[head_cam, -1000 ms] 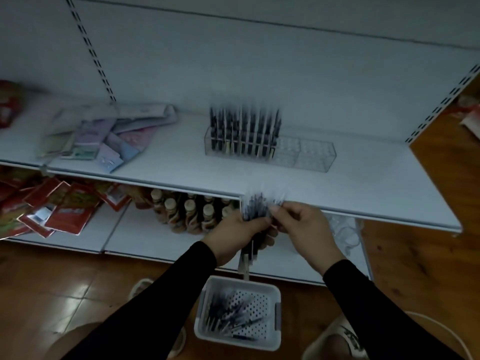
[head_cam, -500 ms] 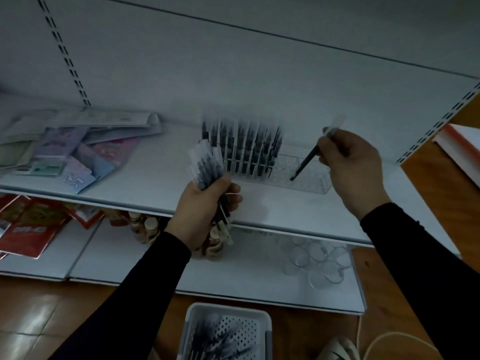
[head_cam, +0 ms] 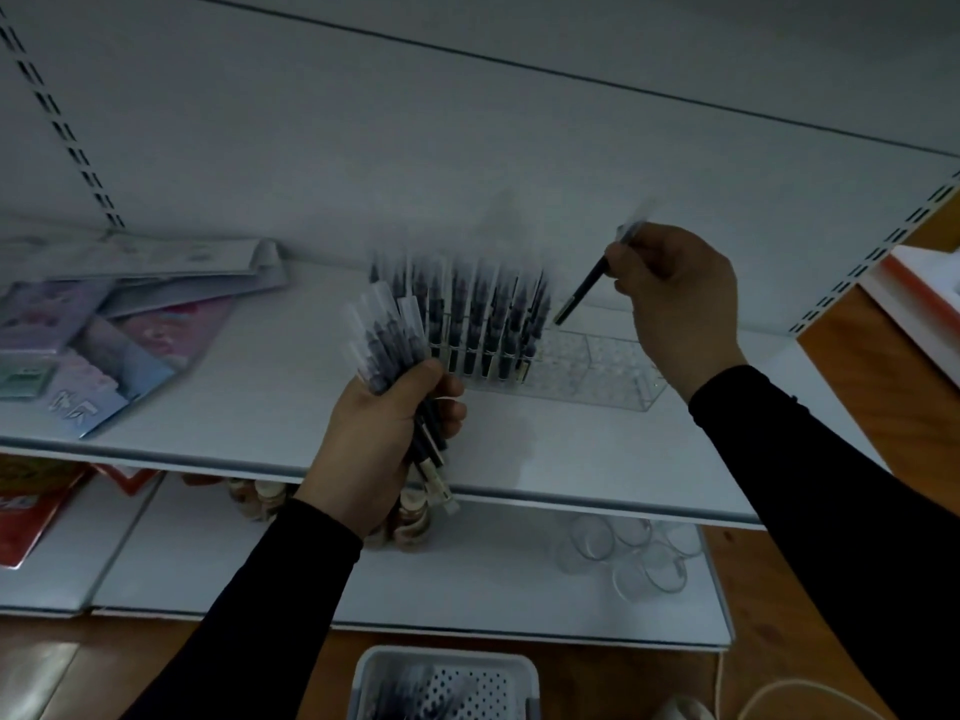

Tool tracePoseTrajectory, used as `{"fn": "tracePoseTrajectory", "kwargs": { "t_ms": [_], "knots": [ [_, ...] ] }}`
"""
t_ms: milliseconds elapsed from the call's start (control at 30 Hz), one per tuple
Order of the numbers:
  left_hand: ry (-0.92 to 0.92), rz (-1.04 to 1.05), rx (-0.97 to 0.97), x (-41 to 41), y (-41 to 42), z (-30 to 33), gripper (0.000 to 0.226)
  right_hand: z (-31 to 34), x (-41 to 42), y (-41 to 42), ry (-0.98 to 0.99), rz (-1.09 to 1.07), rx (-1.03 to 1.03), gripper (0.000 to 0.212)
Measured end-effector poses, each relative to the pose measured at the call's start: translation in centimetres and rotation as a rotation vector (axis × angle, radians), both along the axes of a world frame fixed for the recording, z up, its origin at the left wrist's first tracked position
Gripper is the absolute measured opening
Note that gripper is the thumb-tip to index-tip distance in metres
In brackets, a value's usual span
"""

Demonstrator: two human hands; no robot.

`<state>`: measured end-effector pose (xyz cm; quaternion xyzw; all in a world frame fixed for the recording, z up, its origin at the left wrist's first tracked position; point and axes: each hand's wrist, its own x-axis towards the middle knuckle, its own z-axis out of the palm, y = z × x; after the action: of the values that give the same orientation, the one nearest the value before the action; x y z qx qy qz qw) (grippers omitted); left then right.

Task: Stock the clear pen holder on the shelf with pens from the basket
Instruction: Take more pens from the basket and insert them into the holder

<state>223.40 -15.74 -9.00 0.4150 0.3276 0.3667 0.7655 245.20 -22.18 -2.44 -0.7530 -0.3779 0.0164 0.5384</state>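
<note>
The clear pen holder (head_cam: 597, 374) stands on the white shelf (head_cam: 270, 402); its left half is filled with upright dark pens (head_cam: 467, 314), its right half holds none. My left hand (head_cam: 379, 439) grips a bundle of pens (head_cam: 387, 340) in front of the holder, caps fanned upward. My right hand (head_cam: 675, 298) pinches a single pen (head_cam: 587, 291), tilted with its lower tip just above the holder's empty cells. The white perforated basket (head_cam: 447, 683) with more pens sits on the floor at the bottom edge.
Flat packaged goods (head_cam: 114, 324) lie on the shelf's left. The lower shelf carries small bottles (head_cam: 410, 522), clear cups (head_cam: 628, 553) and red packets (head_cam: 26, 506). Wooden floor lies to the right, with a white cable (head_cam: 779, 688).
My right hand pulled one pen from the bundle and carried it up over the holder's empty side. My left hand rose with the bundle to shelf height.
</note>
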Motion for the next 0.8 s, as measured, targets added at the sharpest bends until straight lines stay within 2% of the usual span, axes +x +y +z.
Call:
{"fn": "tracePoseTrajectory", "kwargs": {
  "t_ms": [267, 433, 567, 800],
  "knots": [
    [-0.003, -0.009, 0.009, 0.2, 0.2, 0.1, 0.008, -1.1, -0.2, 1.0, -0.076, 0.051, -0.102, 0.018],
    [-0.013, -0.003, 0.005, -0.1, 0.2, 0.3, 0.010, -2.3, -0.1, 1.3, -0.139, 0.073, -0.215, 0.018],
    [-0.010, -0.009, 0.012, -0.1, 0.2, 0.4, 0.011, -2.6, -0.2, 1.5, -0.110, 0.084, -0.215, 0.016],
    [-0.002, -0.020, 0.009, 0.1, 0.1, 0.4, 0.009, -3.5, -0.4, 1.2, -0.213, 0.126, -0.309, 0.019]
  ]
}}
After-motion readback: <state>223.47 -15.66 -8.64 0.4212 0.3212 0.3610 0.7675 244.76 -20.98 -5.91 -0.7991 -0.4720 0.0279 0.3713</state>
